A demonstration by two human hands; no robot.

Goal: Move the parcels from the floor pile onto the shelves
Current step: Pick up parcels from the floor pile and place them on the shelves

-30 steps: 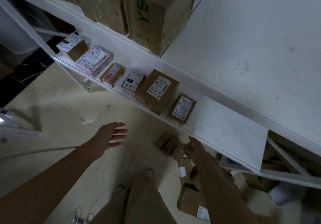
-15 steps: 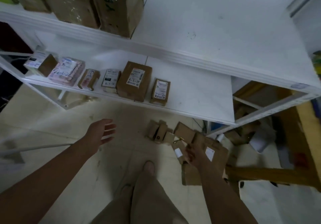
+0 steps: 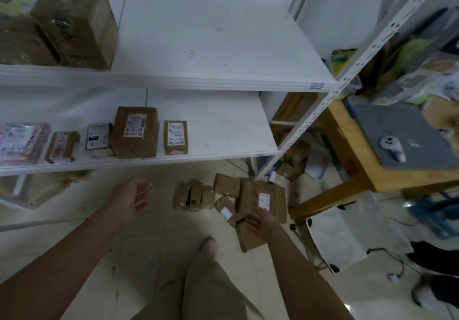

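The right hand (image 3: 262,222) touches brown cardboard floor parcels (image 3: 250,195), grip unclear; left hand (image 3: 131,195) loosely curled, empty; white perforated shelf post (image 3: 298,130) just behind.

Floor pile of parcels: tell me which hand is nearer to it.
Right. The right hand is on the floor pile, touching it; the left hand hangs open off to the pile's left, apart from it.

My left hand (image 3: 131,199) hangs empty, fingers loosely curled, well left of the floor pile of brown cardboard parcels (image 3: 226,186). My right hand (image 3: 260,222) reaches down onto that pile; its grip is unclear.
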